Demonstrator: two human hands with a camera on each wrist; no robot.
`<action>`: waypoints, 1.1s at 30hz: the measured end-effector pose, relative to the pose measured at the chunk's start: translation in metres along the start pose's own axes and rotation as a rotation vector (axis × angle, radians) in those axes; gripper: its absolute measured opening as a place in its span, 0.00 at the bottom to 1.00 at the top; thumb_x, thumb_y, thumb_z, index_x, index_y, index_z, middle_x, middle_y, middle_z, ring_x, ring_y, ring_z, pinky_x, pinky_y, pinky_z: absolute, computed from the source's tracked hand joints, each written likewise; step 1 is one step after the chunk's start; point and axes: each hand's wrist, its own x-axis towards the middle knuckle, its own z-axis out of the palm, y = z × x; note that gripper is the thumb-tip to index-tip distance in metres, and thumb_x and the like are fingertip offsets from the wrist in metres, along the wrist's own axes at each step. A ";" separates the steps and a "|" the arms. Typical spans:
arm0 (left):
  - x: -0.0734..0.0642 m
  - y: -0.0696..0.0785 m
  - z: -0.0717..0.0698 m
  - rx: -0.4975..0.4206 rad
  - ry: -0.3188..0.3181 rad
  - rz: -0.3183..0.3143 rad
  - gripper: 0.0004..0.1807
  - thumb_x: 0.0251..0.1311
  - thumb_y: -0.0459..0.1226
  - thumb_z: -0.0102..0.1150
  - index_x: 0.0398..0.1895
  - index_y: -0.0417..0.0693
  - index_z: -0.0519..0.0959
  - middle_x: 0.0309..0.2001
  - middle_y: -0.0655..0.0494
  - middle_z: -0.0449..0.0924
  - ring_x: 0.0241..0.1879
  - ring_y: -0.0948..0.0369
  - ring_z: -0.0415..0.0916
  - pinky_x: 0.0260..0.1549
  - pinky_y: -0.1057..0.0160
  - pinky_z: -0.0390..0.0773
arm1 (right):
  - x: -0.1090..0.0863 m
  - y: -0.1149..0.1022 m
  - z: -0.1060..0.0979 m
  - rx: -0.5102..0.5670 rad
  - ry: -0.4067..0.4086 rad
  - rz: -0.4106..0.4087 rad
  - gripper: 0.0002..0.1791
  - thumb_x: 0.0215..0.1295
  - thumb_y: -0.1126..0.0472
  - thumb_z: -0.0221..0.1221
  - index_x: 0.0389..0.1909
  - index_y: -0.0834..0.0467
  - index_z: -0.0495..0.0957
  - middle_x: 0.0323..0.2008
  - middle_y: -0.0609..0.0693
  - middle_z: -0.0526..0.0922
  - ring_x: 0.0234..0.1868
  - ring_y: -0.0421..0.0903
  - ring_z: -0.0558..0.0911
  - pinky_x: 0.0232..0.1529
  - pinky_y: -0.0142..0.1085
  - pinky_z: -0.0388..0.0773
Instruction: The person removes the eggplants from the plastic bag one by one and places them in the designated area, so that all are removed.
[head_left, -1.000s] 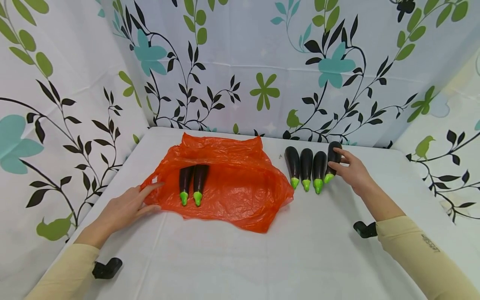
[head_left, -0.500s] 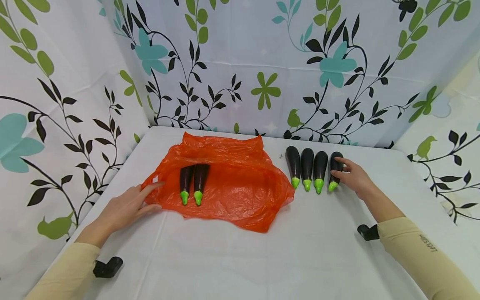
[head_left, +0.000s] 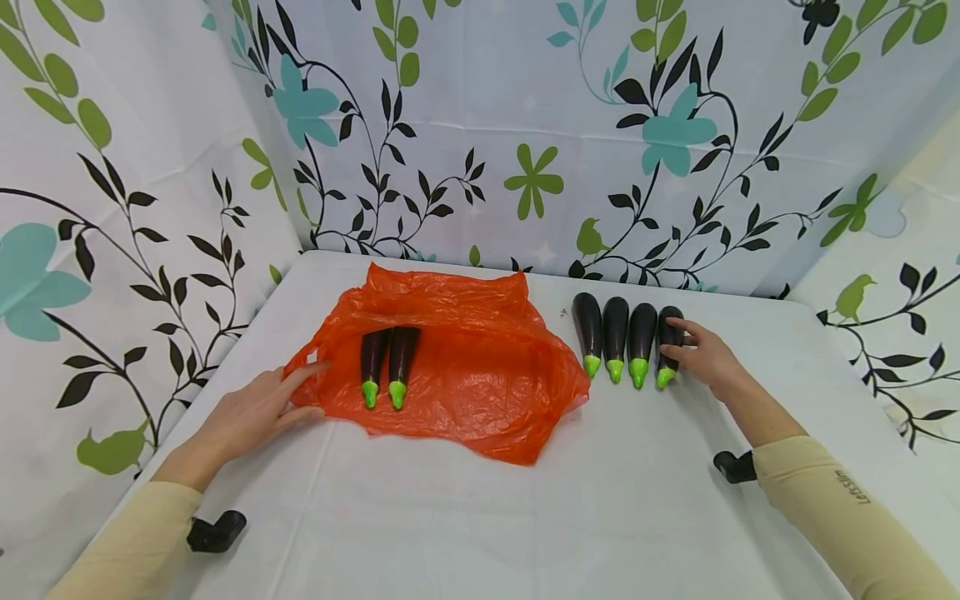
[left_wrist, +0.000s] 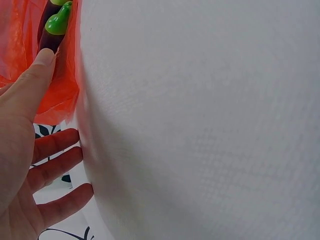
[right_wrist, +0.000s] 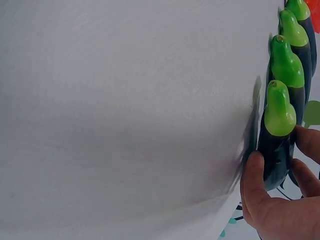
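An orange plastic bag (head_left: pixel 480 375) lies spread on the white table, with two dark eggplants, one of them a left eggplant (head_left: pixel 372 358), at its mouth. My left hand (head_left: pixel 251 412) rests at the bag's left edge, its fingers fairly straight and the thumb (left_wrist: pixel 37 80) over the plastic. Right of the bag, several eggplants stand in a row side by side, green stem ends toward me. My right hand (head_left: pixel 705 358) holds the rightmost eggplant (right_wrist: pixel 280 120) between thumb and fingers, the eggplant lying on the table close beside its neighbour (head_left: pixel 641 342).
A patterned curtain (head_left: pixel 450 167) hangs behind the table's far edge and at both sides. Black straps or mounts, such as the left mount (head_left: pixel 216 532) and the right mount (head_left: pixel 733 467), stick out at the wrists. Bare white tablecloth (head_left: pixel 480 517) stretches in front.
The rightmost eggplant, held by my right hand, has come toward me, straightened from a tilt, and shifted slightly left against the row. My left hand and the bag look the same.
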 end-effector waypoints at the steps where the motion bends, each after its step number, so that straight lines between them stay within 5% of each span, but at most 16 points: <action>1: 0.000 0.000 0.000 -0.001 -0.002 -0.001 0.38 0.59 0.58 0.61 0.69 0.58 0.62 0.30 0.57 0.67 0.33 0.58 0.67 0.22 0.60 0.68 | 0.000 0.000 0.000 -0.001 0.001 -0.001 0.38 0.73 0.54 0.52 0.77 0.56 0.45 0.69 0.75 0.52 0.62 0.68 0.66 0.61 0.63 0.61; 20: 0.000 0.000 -0.001 -0.002 -0.004 -0.011 0.37 0.59 0.56 0.63 0.69 0.58 0.62 0.29 0.58 0.66 0.32 0.59 0.66 0.22 0.62 0.67 | 0.001 -0.001 -0.001 -0.019 -0.007 -0.015 0.38 0.73 0.55 0.52 0.77 0.57 0.45 0.69 0.76 0.50 0.62 0.69 0.66 0.61 0.64 0.60; 33: 0.000 0.001 -0.001 -0.001 0.001 -0.006 0.37 0.59 0.57 0.62 0.68 0.58 0.63 0.28 0.57 0.65 0.31 0.59 0.65 0.21 0.62 0.65 | 0.002 -0.002 -0.006 -0.040 0.022 0.004 0.38 0.73 0.53 0.52 0.77 0.56 0.45 0.71 0.75 0.48 0.69 0.73 0.55 0.62 0.64 0.58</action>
